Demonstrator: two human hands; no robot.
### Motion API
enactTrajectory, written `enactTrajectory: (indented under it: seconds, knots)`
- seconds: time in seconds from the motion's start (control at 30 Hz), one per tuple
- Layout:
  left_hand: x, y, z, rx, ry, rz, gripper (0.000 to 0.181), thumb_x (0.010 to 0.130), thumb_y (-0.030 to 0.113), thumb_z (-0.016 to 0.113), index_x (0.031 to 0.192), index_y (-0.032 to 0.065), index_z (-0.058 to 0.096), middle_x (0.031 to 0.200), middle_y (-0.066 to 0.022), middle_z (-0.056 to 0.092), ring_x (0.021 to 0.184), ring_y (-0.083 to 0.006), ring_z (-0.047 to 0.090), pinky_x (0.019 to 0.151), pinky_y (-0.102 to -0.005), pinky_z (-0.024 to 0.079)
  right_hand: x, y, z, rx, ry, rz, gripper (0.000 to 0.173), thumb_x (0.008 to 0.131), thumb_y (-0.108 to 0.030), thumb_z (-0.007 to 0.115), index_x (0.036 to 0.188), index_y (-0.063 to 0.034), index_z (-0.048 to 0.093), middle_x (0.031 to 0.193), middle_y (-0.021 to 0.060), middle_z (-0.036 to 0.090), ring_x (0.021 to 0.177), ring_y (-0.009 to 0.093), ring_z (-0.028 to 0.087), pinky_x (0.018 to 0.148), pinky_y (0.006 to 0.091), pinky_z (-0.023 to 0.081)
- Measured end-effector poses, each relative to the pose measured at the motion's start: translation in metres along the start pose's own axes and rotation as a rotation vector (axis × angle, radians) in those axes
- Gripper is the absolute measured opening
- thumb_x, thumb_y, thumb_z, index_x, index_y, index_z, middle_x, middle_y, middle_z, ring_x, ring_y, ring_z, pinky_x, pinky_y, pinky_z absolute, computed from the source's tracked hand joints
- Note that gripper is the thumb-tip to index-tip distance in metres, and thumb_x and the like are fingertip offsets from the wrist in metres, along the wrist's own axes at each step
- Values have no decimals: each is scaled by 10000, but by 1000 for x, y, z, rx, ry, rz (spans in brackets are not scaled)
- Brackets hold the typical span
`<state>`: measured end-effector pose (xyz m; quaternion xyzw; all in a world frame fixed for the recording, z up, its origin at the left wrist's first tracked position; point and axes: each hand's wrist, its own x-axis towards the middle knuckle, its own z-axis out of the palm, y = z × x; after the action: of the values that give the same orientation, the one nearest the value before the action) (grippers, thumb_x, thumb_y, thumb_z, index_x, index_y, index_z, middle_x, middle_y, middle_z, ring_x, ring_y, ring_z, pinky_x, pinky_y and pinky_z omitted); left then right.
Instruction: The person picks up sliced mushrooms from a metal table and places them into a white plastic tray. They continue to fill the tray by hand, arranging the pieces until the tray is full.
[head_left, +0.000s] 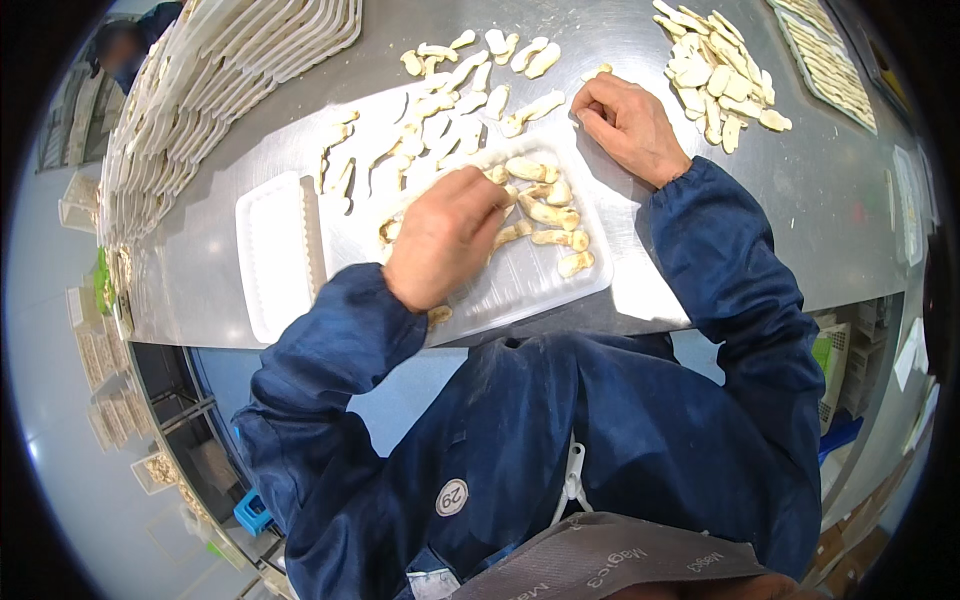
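Observation:
My left hand (448, 229) is over a clear plastic tray (525, 292), its fingers curled at several whole pale mushrooms (551, 212); whether it grips one is hidden. The tray lies near the table's front edge, with mushrooms mostly in its right half. My right hand (626, 127) rests past the tray's upper right corner, fingers bent, beside a small mushroom piece (598, 72); its fingertips are partly hidden. More loose mushrooms (465, 71) lie scattered on the steel table beyond the tray. A heap of cut mushroom slices (720, 75) sits at the upper right.
Tall stacks of white trays (195, 97) stand at the left on the steel table (817, 225). A white plastic tray (277, 255) lies left of the clear one. Trays of neatly laid slices (825, 67) are at the far upper right. A person (124, 49) is in the upper left background.

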<state>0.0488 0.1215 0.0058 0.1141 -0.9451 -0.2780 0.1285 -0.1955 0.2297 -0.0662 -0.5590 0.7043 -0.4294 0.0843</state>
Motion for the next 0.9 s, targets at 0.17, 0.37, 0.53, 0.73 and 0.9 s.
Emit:
enactTrajectory:
  seconds: [0.17,0.37,0.53,0.73,0.9]
  knots:
    - [32,-35,-35,30,79,-144,111,843,51,681,929,-19,677,823,-94,650,697,-165,603,647,-282,488,1,-2,0,10,-3,4,113,840,-139,613,842,-28,639,750,71,598,632,216,571,615,336,461]
    - [92,-46,-9,71,-151,-146,215,843,171,716,913,-31,694,751,-93,684,645,-151,625,600,-285,487,1,-2,0,1,0,10,109,841,-137,611,838,-31,635,747,76,599,629,223,573,617,340,462]
    - [118,-44,3,12,-357,-360,164,804,157,747,809,9,676,646,-51,660,513,-120,604,501,-260,461,2,1,0,-7,-28,-17,117,853,-129,596,886,-23,634,769,87,590,659,213,562,626,326,454]
    - [117,-50,7,-34,-331,-339,154,810,144,749,785,18,666,647,-32,652,536,-79,579,496,-237,444,1,0,0,-7,-34,-3,128,853,-132,589,895,-21,638,777,91,596,662,215,565,633,327,459]
    - [101,-23,-28,-130,-227,-293,155,853,142,738,824,2,679,694,-37,659,631,-65,562,549,-241,447,-1,0,-1,-7,-6,15,112,848,-142,604,860,-36,641,771,79,616,644,231,588,631,344,476]
